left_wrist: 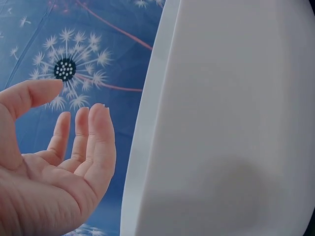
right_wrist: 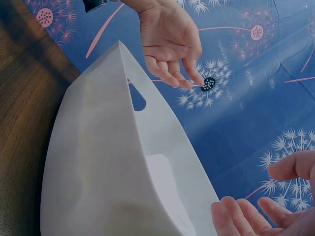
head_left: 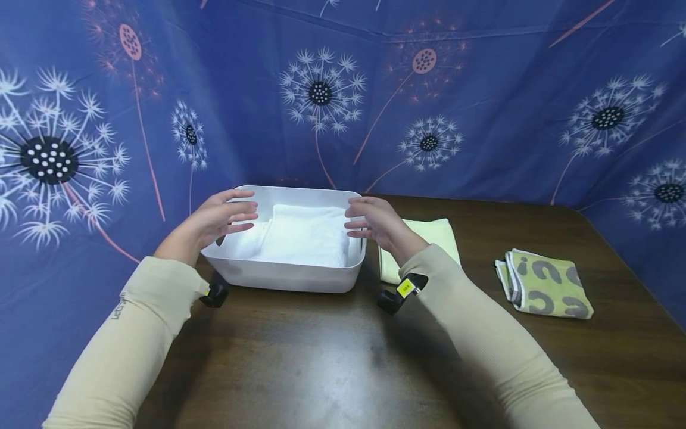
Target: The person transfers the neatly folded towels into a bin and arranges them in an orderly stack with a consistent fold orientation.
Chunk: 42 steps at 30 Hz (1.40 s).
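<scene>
Hovering above opposite ends of a white tub, the left hand and the right hand face each other, well apart. On each, the thumb stands apart from loosely bent, slightly spread fingers, so both grips are parted rather than clamped. In the left wrist view, a strip of blue shows between the left fingertips and the tub's rim; whether the right fingertips touch it I cannot tell. Lower than the hands and between them, a folded white towel lies inside the tub. Beneath the left hand, a hole pierces the tub's end wall. Just right of the right hand, partly hidden by its wrist, lies a folded pale yellow cloth. Well to the right of that hand is a folded green cloth with grey marks. Below both hands, the brown table bears the tub and both cloths; beyond them hangs a blue curtain printed with dandelions. Behind each hand, a black camera sits at the cuff of a cream sleeve
</scene>
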Each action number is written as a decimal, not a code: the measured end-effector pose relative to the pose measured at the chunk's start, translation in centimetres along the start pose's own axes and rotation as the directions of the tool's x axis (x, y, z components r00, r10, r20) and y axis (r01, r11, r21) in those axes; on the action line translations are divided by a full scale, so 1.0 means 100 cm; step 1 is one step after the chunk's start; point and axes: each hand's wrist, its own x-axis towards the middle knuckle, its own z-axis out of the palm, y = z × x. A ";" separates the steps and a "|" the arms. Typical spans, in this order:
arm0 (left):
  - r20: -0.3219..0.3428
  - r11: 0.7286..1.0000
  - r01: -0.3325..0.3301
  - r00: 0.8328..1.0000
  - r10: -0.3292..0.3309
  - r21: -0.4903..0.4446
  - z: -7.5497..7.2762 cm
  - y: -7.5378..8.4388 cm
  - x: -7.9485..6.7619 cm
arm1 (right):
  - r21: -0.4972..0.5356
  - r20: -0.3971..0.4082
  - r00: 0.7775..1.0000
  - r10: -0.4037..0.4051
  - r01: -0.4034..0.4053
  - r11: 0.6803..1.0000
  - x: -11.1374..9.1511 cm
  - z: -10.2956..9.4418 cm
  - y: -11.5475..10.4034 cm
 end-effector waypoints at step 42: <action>0.039 0.986 -0.105 0.993 0.111 -0.129 0.053 0.023 0.007 | -0.050 -0.086 0.994 -0.074 0.070 0.996 -0.023 -0.031 -0.014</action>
